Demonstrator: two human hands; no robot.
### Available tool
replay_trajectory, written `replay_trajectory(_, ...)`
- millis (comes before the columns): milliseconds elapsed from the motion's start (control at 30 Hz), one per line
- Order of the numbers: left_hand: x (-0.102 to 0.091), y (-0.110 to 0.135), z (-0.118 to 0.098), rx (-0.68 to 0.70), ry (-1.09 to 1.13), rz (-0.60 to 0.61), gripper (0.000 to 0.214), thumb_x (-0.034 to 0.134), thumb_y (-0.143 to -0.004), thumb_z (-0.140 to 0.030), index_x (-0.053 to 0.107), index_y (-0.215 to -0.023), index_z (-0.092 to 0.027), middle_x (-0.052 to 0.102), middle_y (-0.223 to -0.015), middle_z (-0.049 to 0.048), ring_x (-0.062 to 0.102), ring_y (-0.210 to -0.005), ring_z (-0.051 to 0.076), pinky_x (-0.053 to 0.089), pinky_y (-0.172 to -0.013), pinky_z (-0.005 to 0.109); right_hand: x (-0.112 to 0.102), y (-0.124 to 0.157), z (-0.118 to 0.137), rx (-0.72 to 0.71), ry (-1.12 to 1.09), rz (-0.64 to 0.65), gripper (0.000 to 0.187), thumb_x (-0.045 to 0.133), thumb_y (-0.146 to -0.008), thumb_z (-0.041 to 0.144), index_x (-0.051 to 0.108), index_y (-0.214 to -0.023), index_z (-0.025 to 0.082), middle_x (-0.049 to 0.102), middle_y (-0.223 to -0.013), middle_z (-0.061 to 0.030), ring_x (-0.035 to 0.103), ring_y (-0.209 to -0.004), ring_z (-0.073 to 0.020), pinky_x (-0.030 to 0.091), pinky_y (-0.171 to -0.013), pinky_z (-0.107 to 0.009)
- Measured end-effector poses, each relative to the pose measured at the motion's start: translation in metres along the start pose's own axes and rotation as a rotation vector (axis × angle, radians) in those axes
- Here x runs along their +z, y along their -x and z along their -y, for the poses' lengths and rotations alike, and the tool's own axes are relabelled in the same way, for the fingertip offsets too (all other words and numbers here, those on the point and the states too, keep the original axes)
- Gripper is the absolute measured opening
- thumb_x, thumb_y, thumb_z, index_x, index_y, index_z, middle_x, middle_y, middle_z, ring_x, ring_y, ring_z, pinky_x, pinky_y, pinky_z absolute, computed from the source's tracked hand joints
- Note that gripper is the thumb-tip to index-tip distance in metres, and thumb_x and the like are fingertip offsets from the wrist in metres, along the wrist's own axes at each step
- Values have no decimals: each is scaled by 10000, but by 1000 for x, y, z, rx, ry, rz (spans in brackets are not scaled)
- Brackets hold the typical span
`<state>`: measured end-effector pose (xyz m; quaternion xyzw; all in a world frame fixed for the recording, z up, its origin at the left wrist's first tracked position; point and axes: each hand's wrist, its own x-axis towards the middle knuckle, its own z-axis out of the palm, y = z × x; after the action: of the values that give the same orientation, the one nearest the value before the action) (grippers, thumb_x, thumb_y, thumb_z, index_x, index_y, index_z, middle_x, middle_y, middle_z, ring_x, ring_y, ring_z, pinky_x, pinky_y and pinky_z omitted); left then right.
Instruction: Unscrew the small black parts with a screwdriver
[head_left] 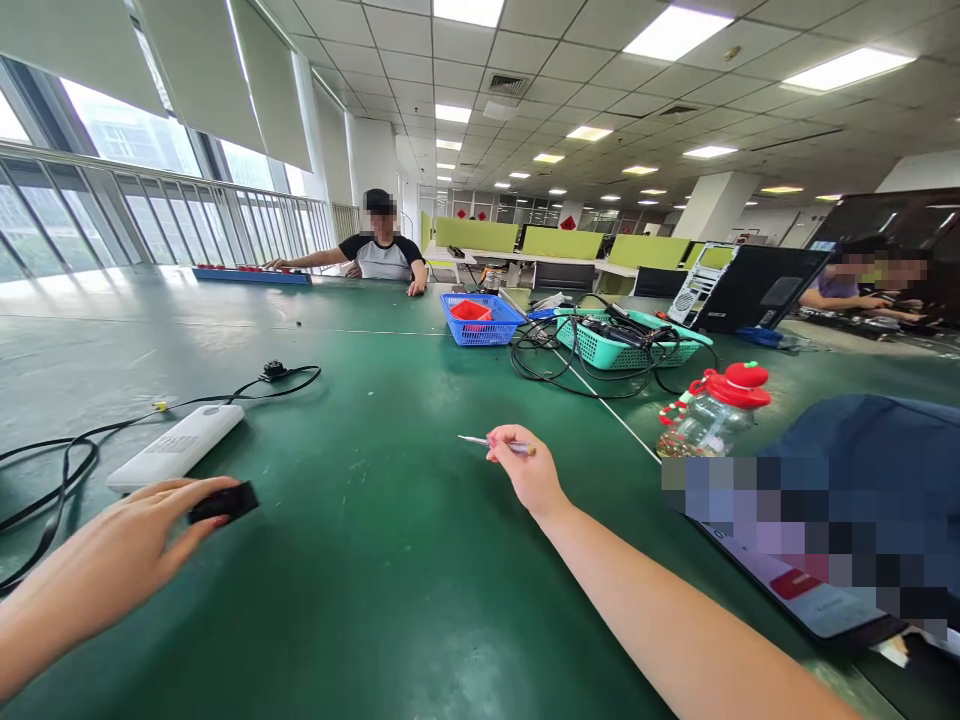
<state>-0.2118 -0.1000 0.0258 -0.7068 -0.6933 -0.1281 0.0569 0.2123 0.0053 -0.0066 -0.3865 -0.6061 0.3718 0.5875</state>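
My left hand (161,525) grips a small black box-shaped piece (225,502) between thumb and fingers, at the left above the green table (375,600). What kind of piece it is, I cannot make out. Just beyond that hand lies a white power strip (180,445), its black cable (82,455) looped to the left. Near the middle, my right hand (529,470) pinches a slim screwdriver (517,448) with a thin metal shaft pointing left. The fingers cover part of its handle. The two hands are well apart.
A blue basket (484,333) and a teal basket (600,355) with tangled black cables stand farther back. On the right are a red-lidded bottle (712,410), a phone (810,585) and dark blue cloth (877,450). Behind sits a person (386,262); a computer case (765,290) stands back right.
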Motion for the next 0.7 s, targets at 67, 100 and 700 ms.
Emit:
replay_trajectory(67, -7, -11, -44, 88, 52, 88, 453, 477, -824, -536, 585, -1220, -344, 660, -1232, -43, 591, -1147, 249, 429, -1037, 408, 5, 7, 7, -175, 177, 81, 116, 622, -818, 285, 611, -738, 203, 653, -891, -51, 623, -774, -168, 518, -740, -312)
replay_trajectory(100, -8, -19, -67, 133, 88, 124, 425, 461, -846, -487, 590, -1216, -322, 652, -1245, -33, 575, -1170, 244, 418, -1051, 392, 7, 10, 11, -265, 248, 130, 84, 598, -833, 249, 613, -763, 206, 655, -898, -54, 630, -815, -178, 518, -775, -323)
replay_trajectory(700, 73, -104, -210, 327, 517, 227, 409, 522, -824, -271, 602, -1224, -247, 666, -1216, 61, 583, -1146, 250, 449, -1030, 401, 12, 34, 34, -774, 589, 429, 111, 504, -826, 118, 541, -850, 220, 663, -802, -45, 620, -756, -173, 528, -719, -302)
